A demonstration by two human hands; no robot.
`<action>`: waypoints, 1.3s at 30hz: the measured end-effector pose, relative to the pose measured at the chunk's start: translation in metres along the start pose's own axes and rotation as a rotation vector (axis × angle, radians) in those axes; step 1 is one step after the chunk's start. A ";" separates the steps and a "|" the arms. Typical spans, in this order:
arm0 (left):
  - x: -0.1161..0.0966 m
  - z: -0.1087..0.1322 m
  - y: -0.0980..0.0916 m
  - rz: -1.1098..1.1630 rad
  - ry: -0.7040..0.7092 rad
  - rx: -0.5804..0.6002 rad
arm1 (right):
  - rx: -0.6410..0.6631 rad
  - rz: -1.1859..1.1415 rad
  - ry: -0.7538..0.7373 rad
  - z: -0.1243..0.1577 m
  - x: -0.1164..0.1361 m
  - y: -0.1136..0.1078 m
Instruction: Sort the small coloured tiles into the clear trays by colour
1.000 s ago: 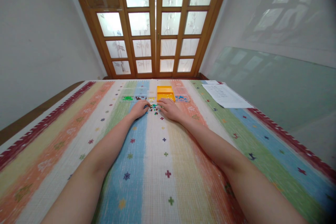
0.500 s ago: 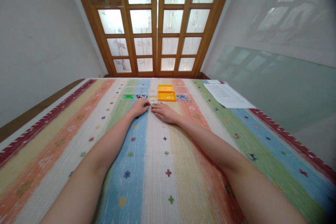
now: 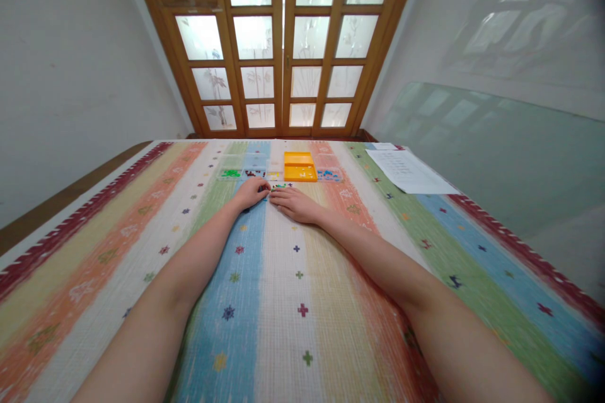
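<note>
My left hand point(image 3: 253, 193) is closed in a pinch, its fingertips almost against those of my right hand. What it holds is too small to make out. My right hand point(image 3: 293, 204) lies low over the cloth with its fingers pressed together, and anything at their tips is hidden. Just beyond the fingertips is a short row of small coloured pieces point(image 3: 279, 187), red, green and white among them. A tiny blue bit point(image 3: 265, 199) shows beneath my left hand. Behind the hands stands an open orange case point(image 3: 301, 173) with some small pale pieces in it.
Clear boxes hold small green pieces point(image 3: 231, 174), dark red pieces point(image 3: 255, 174) and yellow pieces point(image 3: 273, 175) to the left of the case. Blue pieces point(image 3: 328, 174) lie to its right. Printed paper point(image 3: 409, 173) rests on the striped tablecloth point(image 3: 283, 327) at the right.
My right hand has shifted slightly left, closer to my left hand. More of the small coloured row now shows beyond its fingers. My left hand has hardly moved.
</note>
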State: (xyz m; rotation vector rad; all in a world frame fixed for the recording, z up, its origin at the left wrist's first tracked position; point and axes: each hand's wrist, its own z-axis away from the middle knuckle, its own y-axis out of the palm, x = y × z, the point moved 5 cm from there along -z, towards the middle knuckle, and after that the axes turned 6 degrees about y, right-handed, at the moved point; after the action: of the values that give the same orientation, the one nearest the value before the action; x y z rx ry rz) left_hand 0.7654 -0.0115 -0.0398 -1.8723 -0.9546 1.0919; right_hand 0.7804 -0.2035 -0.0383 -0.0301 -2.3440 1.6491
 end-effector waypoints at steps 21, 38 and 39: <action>0.011 0.003 -0.006 -0.076 -0.146 -0.071 | 0.083 0.066 -0.097 -0.001 0.022 0.000; 0.012 0.004 -0.008 -0.177 -0.156 -0.108 | -0.023 0.073 -0.035 -0.003 0.015 -0.006; 0.011 0.003 -0.006 -0.147 -0.148 -0.088 | -0.033 0.083 -0.012 -0.002 0.011 -0.008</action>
State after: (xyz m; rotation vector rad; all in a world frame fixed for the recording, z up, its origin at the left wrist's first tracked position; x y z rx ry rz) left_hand 0.7653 0.0019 -0.0392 -1.7774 -1.2232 1.1269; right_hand 0.7715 -0.2027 -0.0285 -0.1261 -2.4093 1.6518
